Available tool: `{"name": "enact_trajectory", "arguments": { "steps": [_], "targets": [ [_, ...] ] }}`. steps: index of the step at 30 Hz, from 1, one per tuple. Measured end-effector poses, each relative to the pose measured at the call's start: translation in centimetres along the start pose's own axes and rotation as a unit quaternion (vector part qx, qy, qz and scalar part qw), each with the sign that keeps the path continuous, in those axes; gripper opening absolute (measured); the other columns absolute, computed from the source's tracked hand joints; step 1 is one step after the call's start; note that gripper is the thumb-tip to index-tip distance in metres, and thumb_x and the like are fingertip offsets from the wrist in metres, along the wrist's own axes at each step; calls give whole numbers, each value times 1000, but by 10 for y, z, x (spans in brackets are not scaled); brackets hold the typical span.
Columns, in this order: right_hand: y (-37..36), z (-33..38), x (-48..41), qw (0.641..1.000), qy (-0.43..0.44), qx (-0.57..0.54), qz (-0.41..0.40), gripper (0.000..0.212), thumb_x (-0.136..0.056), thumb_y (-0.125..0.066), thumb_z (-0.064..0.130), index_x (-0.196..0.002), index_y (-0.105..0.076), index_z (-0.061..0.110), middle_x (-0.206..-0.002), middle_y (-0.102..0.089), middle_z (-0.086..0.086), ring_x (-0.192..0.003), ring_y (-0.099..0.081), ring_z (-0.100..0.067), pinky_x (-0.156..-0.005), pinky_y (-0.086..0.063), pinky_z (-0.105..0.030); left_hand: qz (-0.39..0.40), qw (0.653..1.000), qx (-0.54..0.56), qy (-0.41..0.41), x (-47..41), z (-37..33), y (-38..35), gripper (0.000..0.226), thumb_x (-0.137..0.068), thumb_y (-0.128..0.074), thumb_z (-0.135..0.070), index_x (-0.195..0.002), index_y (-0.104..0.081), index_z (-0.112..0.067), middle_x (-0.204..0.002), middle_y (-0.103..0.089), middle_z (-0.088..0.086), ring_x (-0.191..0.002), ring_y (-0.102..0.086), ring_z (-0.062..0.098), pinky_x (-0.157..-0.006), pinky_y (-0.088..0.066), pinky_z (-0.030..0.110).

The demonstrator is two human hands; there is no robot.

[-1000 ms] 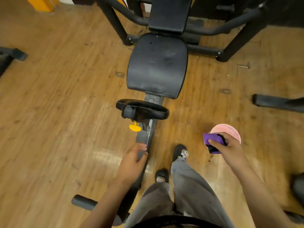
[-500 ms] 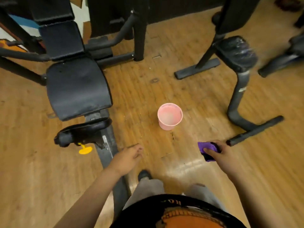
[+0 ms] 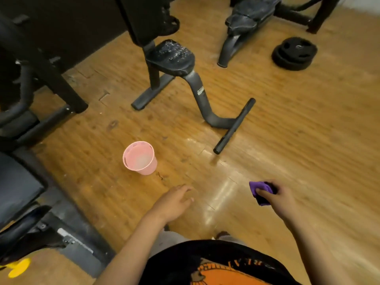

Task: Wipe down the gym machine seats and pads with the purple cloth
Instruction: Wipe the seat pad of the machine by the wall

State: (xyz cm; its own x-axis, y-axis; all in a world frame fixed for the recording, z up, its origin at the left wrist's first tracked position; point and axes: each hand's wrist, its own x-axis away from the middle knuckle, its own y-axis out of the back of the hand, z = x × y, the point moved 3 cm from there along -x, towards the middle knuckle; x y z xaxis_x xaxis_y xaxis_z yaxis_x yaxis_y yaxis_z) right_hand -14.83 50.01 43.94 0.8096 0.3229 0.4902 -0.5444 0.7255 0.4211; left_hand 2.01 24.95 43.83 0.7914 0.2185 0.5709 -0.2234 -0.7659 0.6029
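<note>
Closest in, black shirt (image 3: 216, 254) with an orange print. Just beyond, over the wooden floor (image 3: 308, 140), left hand (image 3: 174, 202) palm down, fingers loosely spread, gripping nothing. Off to its right, well apart, right hand (image 3: 275, 199) curled round the bunched purple cloth (image 3: 259, 191), thumb pinning it on top, one purple corner poking out to the left. At the near left, a black seat pad (image 3: 18, 188) on a dark frame, yellow knob (image 3: 18, 267) nearer than it. Farther out on the floor, a pink cup (image 3: 141, 159) standing upright, apart from everything. Beyond that, a black seat (image 3: 171, 55) on a bent grey post, top scuffed and flecked white, foot bar resting on the floor. Farthest back, another worn black pad (image 3: 248, 15) and, to the right, stacked black weight plates (image 3: 294, 53) lying flat on the boards.
</note>
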Motion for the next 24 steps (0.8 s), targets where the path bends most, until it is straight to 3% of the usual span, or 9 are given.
{"name": "enact_trajectory", "arguments": {
  "steps": [2, 9, 14, 18, 22, 24],
  "targets": [
    [33, -13, -7, 999, -17, -16, -29, 13, -88, -66, 10, -100, -63, 12, -89, -66, -9, -76, -63, -21, -58, -48, -27, 45, 999, -22, -16, -23, -34, -11, 42, -98, -50, -35, -138, -45, -26, -146, -44, -4, -129, -45, 14, -105, -39, 31],
    [103, -32, -38, 993, -52, -36, -96, 8, -89, -65, 6, -95, -62, 11, -83, -64, -5, -71, -61, -15, -53, -47, -19, 73, 989, -113, -61, -115, -119, -6, 45, -95, -54, -37, -138, -44, -28, -142, -47, -6, -125, -48, 13, -103, -43, 36],
    [115, -25, -96, 992, -82, -28, -96, 10, -88, -66, 9, -96, -62, 13, -84, -65, -4, -72, -64, -19, -60, -51, -31, 141, 978, -128, -84, -192, -156, 1, 47, -93, -55, -35, -138, -44, -29, -140, -48, -7, -125, -48, 13, -101, -44, 37],
    [126, 6, -167, 989, -96, -20, -110, 9, -86, -68, 10, -91, -62, 14, -82, -67, -7, -73, -65, -25, -68, -54, -46, 154, 971, -154, -100, -276, -175, 47, 42, -92, -57, -31, -133, -49, -26, -132, -55, -6, -116, -54, 11, -96, -46, 31],
    [147, 67, -238, 988, -82, -14, -132, 11, -85, -67, 6, -94, -63, 10, -80, -66, -4, -67, -64, -18, -56, -49, -23, 133, 961, -208, -123, -349, -205, 117, 41, -93, -56, -33, -132, -49, -23, -133, -57, -2, -118, -55, 17, -96, -48, 36],
    [157, 102, -281, 990, -66, -15, -127, 12, -84, -67, 4, -92, -64, 11, -74, -68, -4, -63, -64, -17, -58, -51, -27, 110, 964, -203, -131, -385, -220, 157, 41, -94, -54, -32, -134, -48, -23, -135, -55, -2, -120, -54, 18, -97, -47, 37]
  ]
}}
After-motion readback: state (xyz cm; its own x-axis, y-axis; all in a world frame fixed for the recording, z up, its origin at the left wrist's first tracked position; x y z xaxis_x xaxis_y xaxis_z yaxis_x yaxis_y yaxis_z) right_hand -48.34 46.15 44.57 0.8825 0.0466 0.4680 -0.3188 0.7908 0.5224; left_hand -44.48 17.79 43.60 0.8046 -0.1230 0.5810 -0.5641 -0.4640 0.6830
